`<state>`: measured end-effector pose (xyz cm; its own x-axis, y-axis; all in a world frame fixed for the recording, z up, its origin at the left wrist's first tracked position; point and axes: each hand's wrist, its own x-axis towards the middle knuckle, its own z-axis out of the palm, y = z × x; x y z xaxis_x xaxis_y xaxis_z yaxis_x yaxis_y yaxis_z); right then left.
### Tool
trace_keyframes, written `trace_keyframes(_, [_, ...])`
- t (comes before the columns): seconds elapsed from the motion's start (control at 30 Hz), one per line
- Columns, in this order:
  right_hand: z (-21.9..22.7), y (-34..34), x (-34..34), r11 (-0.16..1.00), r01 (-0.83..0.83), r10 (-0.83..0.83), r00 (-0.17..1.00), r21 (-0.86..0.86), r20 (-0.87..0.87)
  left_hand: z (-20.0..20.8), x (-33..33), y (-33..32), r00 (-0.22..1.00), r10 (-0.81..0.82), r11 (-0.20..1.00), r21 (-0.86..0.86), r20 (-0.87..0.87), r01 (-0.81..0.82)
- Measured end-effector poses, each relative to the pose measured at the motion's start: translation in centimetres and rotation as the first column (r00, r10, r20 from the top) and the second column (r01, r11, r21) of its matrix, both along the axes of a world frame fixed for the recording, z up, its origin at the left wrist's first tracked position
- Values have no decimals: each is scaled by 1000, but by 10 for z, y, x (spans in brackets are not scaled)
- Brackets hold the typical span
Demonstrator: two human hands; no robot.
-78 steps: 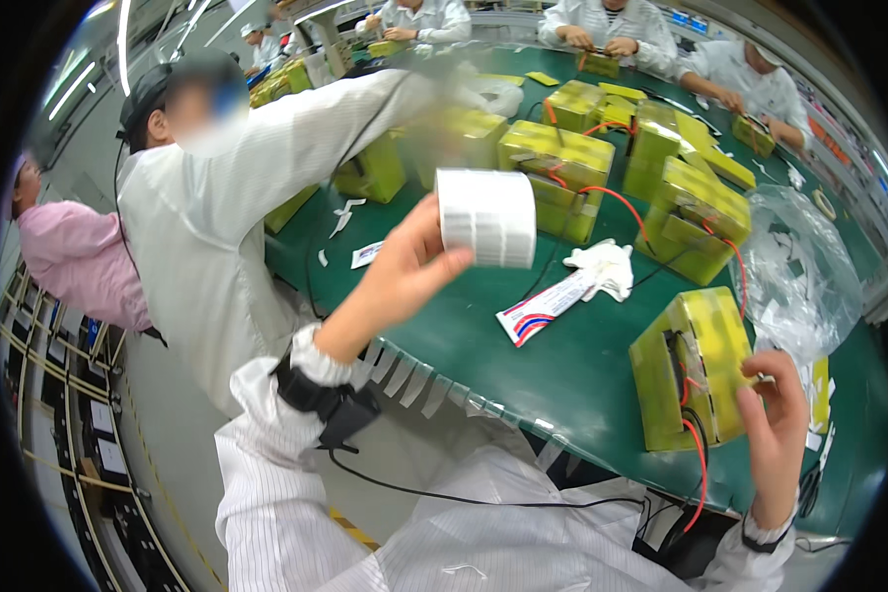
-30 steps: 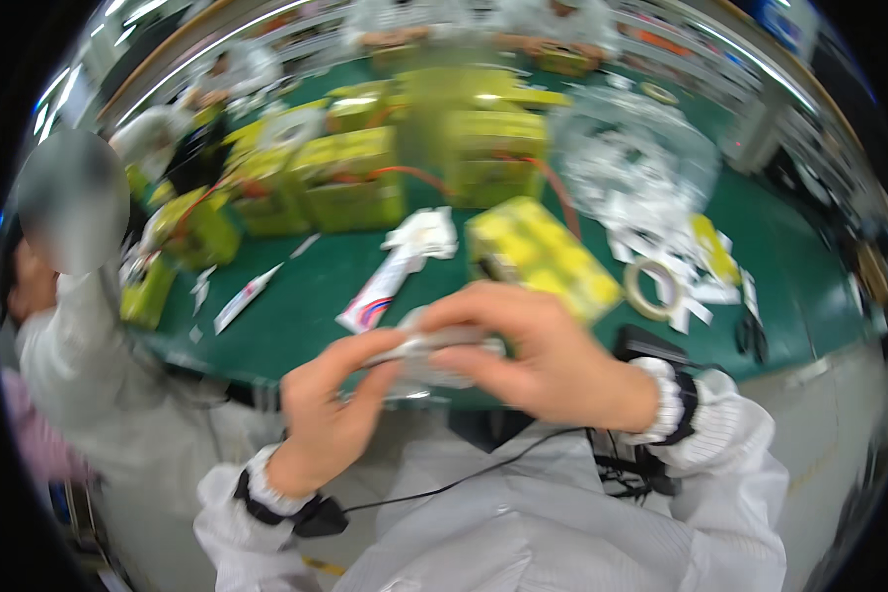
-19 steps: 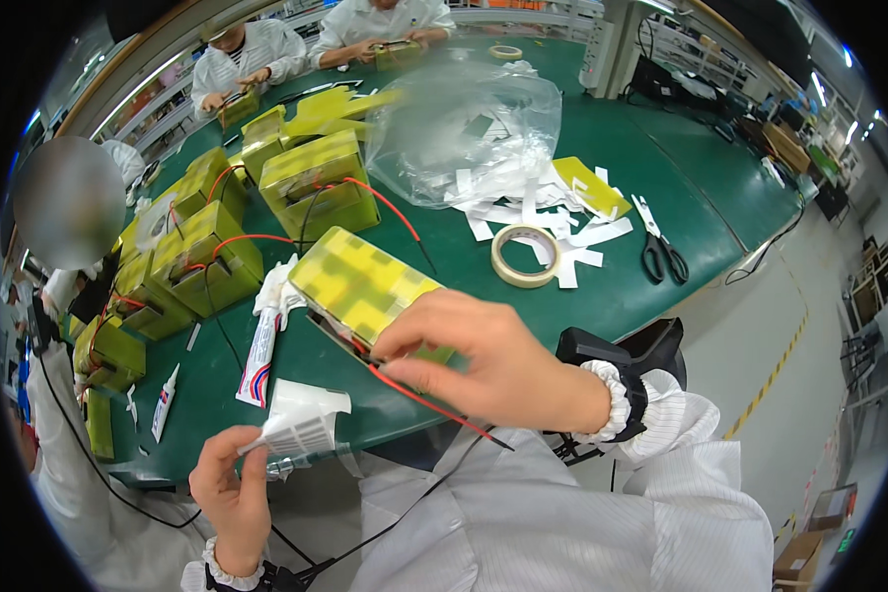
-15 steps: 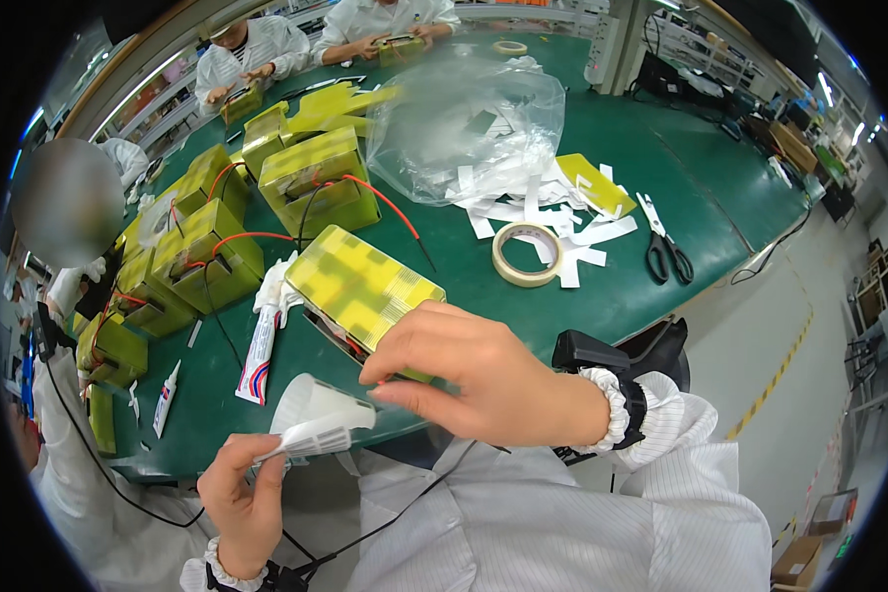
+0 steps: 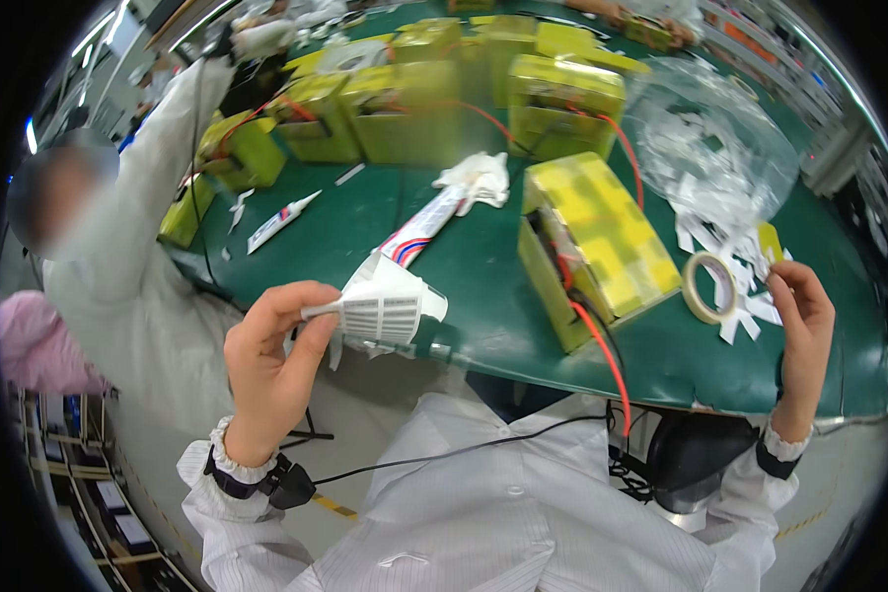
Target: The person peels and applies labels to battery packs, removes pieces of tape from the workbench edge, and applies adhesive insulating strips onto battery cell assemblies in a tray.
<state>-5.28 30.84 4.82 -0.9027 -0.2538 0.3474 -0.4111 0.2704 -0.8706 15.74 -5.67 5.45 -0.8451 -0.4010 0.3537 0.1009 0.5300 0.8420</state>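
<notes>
green tabletop, grey floor, bright ceiling lights

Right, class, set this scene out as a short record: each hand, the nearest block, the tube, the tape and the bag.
Left hand: pinches a curled white label sheet
Right hand: near white paper strips; grip unclear
Nearest block: yellow; red wire reaches past the edge of the green table
Tube: white, with red and blue stripes
Tape roll: beside the nearest block
Plastic bag: clear, beyond the tape
</notes>
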Motion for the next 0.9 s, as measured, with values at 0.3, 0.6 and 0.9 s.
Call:
trace_keyframes(0.3, [14, -48, -20, 865, -263, 221, 964, 427, 147, -10, 49, -34, 961, 242, 970, 17, -133, -242])
trace_keyframes(0.6, [24, -101, -66, 589, -384, 308, 920, 711, 242, -24, 86, -76, 832, 533, 846, 67, -153, -529])
trace_keyframes(0.9, [-36, -149, -112, 460, -574, 505, 797, 678, 332, -42, 80, -130, 784, 611, 791, 43, -109, -611])
